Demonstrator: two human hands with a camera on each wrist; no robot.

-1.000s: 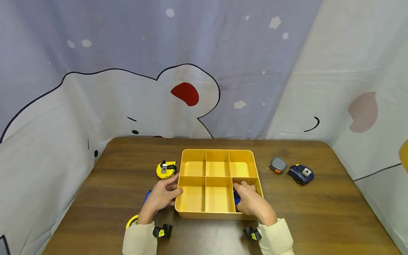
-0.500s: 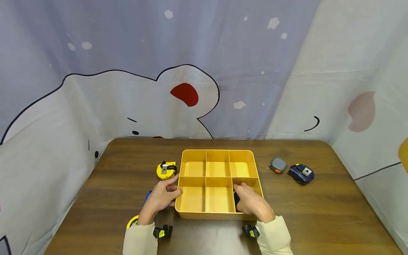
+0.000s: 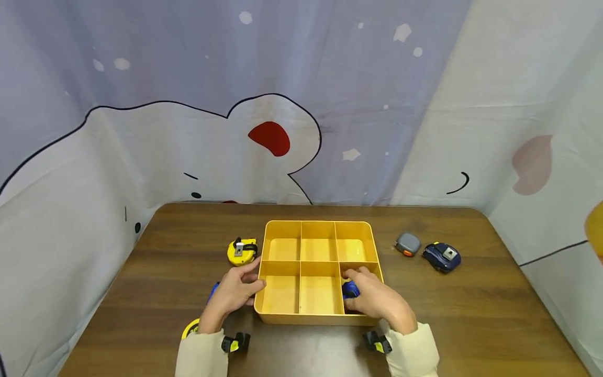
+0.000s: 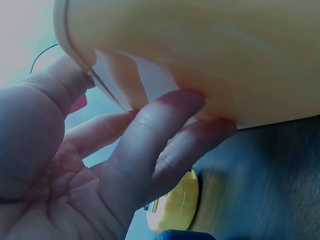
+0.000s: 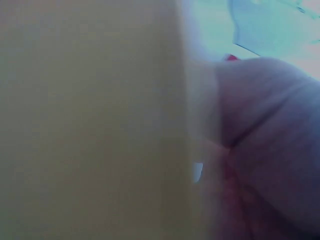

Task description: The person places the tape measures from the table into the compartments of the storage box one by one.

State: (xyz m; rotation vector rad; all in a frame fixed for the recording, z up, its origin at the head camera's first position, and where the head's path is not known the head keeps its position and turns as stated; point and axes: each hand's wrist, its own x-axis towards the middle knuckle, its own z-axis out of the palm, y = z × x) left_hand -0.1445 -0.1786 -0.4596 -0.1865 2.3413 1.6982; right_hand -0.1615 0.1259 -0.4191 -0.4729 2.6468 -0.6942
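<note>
Seating, apparently, rounded blue tape measure [image 3: 350, 289] between curled fingers of right hand [image 3: 378, 299], left hand [image 3: 232, 289] pinching yellow plastic divided box [image 3: 315, 319]; next likely needs release.

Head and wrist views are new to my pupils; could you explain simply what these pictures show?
There is no machine: a person works barehanded. The head camera looks forward and down; each wrist camera watches its own hand, the right view blurred. The left hand grips the side of a yellow divided box; the right hand, in its near right compartment, holds a blue tape measure. On the wooden table lie a yellow tape measure, a grey one, a navy one, and, partly hidden, something blue and something yellow.
</note>
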